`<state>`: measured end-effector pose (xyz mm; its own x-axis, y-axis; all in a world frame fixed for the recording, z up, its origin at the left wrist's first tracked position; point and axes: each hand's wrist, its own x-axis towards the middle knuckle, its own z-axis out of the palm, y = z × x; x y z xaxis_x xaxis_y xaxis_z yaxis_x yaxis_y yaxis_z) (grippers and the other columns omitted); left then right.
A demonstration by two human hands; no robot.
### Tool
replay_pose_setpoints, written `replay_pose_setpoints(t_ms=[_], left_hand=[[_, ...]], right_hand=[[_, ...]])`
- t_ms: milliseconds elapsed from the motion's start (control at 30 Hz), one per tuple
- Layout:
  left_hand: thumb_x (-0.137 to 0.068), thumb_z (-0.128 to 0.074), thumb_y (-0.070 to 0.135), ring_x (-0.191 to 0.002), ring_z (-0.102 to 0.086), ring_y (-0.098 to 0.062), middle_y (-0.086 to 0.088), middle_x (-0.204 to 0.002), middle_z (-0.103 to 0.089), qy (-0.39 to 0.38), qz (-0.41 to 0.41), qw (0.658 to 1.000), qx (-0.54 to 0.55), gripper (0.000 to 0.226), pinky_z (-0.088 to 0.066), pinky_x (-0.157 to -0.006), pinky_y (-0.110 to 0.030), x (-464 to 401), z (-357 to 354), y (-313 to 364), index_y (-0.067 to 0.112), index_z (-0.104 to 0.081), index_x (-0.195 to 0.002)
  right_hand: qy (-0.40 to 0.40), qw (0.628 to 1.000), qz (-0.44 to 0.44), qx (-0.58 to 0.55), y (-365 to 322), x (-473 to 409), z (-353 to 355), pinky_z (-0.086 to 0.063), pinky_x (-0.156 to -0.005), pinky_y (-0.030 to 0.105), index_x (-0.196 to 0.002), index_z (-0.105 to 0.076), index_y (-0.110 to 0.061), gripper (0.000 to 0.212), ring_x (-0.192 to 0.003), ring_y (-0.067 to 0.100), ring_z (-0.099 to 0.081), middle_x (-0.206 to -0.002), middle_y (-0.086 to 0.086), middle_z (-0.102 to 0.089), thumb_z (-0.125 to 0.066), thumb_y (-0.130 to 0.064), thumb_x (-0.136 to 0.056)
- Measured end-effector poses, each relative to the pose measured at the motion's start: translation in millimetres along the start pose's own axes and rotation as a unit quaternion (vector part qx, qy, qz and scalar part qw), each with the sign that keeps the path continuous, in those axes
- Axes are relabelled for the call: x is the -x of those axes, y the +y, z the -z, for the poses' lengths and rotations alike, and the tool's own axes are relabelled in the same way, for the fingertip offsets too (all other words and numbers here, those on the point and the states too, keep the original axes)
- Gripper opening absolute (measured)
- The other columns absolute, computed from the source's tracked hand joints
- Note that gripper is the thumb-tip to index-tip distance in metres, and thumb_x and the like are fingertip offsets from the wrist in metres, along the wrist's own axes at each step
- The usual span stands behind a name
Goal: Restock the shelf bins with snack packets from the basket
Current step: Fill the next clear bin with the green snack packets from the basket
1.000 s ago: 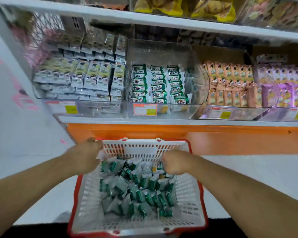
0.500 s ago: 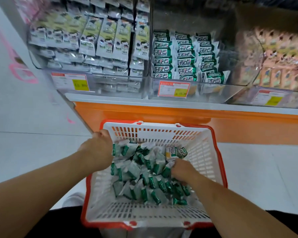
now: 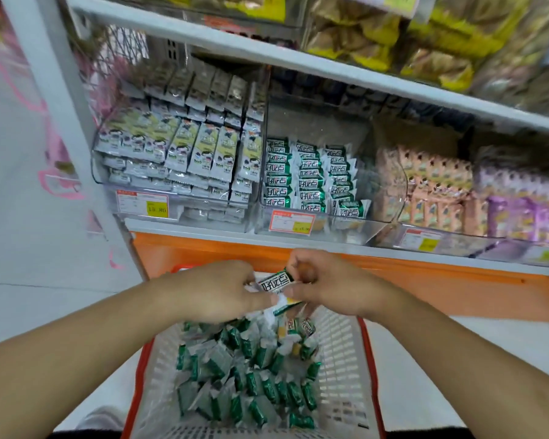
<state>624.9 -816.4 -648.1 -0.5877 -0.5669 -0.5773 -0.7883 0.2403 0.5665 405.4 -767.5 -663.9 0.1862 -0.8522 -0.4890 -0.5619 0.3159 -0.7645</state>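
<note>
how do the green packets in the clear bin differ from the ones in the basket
The green packets in the clear bin lie in neat stacked rows, printed faces forward. The packets in the basket are a loose heap pointing every way, many showing their pale side. The bin has empty space above its rows. Both show the same green and white wrapper.

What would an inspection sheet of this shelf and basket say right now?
Surface: white shelf above an orange base panel.
Job's things: basket full of green snack packets; clear bin of matching packets, partly filled.
Clutter: nothing seen.
Hands: left hand and right hand hold green packets over the basket.
Cables: nothing seen.
Surroundings: neighbouring bins with other snacks, orange price tags, pale floor.
</note>
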Motion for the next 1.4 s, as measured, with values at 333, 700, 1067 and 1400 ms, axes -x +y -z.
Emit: replay_pose_setpoints(t_ms=[333,700,1067,1400], left_hand=[[-0.090,-0.077,0.043,-0.078,-0.070,-0.005,0.022,-0.098,-0.067,0.205,-0.108,0.955,0.183,0.045,-0.062,-0.079,-0.039,-12.1,23.3,22.9,0.046,-0.057,-0.129],[-0.101,-0.062,0.025,-0.094,-0.065,-0.001,0.020,-0.110,-0.060,0.254,-0.078,0.955,0.129,0.043,-0.054,-0.069,-0.020,-29.8,35.5,8.3,0.045,-0.045,-0.134],[-0.099,-0.062,0.028,-0.094,-0.066,0.000,0.024,-0.112,-0.059,0.261,-0.080,0.957,0.102,0.044,-0.056,-0.080,-0.026,-34.1,36.1,3.0,0.049,-0.043,-0.132],[-0.100,-0.062,0.027,-0.087,-0.067,0.000,0.024,-0.110,-0.058,0.254,-0.080,0.958,0.104,0.051,-0.055,-0.065,-0.017,-27.5,35.0,4.5,0.050,-0.041,-0.142]], right_hand=[[0.180,0.952,0.147,0.198,-56.8,18.0,33.8,-0.055,-0.088,0.043,-0.115,-0.054,-0.043,0.034,-0.096,-0.002,-0.060,-0.116,-0.018,-0.065,-0.078,-0.031,-0.093],[0.278,0.942,0.066,0.179,-53.2,-53.5,99.1,-0.057,-0.060,0.029,-0.099,-0.065,-0.041,0.027,-0.066,0.013,-0.063,-0.107,-0.007,-0.062,-0.085,-0.030,-0.086],[0.183,0.962,0.019,0.202,-51.1,-95.5,88.0,-0.045,-0.056,0.012,-0.087,-0.081,-0.029,0.011,-0.070,-0.002,-0.067,-0.079,-0.015,-0.074,-0.085,-0.019,-0.086],[0.187,0.959,0.008,0.210,-56.7,-94.3,90.3,-0.057,-0.066,0.018,-0.085,-0.086,-0.028,0.011,-0.069,-0.007,-0.068,-0.073,-0.018,-0.076,-0.088,-0.018,-0.083]])
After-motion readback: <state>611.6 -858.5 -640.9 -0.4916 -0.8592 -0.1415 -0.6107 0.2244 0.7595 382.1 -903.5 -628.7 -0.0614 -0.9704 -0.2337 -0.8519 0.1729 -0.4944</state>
